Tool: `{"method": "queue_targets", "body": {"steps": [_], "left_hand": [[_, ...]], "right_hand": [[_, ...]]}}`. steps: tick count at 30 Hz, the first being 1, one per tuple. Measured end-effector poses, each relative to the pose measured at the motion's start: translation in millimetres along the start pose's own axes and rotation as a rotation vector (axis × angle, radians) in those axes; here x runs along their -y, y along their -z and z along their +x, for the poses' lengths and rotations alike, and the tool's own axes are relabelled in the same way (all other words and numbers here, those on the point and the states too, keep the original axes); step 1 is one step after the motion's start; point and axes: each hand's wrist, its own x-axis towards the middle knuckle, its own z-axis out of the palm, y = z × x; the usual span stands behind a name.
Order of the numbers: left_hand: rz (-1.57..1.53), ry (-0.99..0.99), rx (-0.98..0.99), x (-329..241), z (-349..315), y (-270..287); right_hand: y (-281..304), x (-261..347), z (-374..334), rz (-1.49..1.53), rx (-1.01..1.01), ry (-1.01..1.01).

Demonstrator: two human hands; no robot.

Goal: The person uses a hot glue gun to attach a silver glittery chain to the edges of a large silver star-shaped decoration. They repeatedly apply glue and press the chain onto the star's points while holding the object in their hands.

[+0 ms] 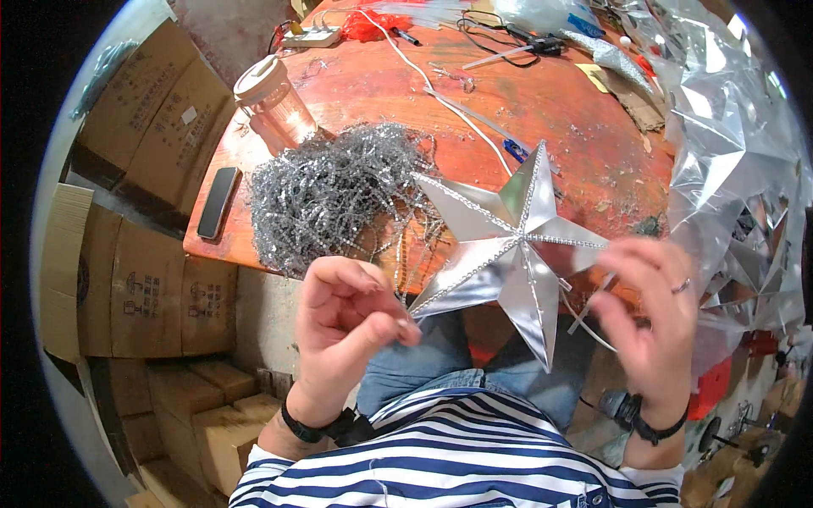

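A silver five-pointed star (483, 281), glossy and folded in relief, is above my lap at the table's front edge. Sparkling silver trim runs along its ridges to the centre. My left hand (345, 326) is closed, fingers curled toward the thumb, right by the star's lower-left point. What it pinches is too small to make out. My right hand (652, 309), slightly blurred, is beside the star's right point with thumb and forefinger apart. Behind the star, a tangled heap of silver sequin strands (330, 190) lies on the table, some hanging over its edge.
The reddish wooden table (474, 93) carries a lidded bottle (279, 106), a phone (219, 203), a blue-handled tool (517, 151), a white cable and a power strip (312, 36). Clear plastic with silver stars (720, 169) stands at right. Cardboard boxes (152, 288) fill the left.
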Motion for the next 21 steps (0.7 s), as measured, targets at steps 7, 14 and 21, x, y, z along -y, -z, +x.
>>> {"method": "queue_targets", "body": {"steps": [7, 14, 21], "left_hand": [[-0.226, 0.004, 0.292, 2, 9, -43], [0.041, -0.157, 0.391, 20, -11, -48], [0.462, -0.371, 0.331, 44, -33, -40]], "right_hand": [[-15, 49, 10, 0.593, 0.054, 0.204], [-26, 55, -21, 0.570, -0.041, 0.177], [-37, 57, -61, 0.294, -0.032, 0.200]]}}
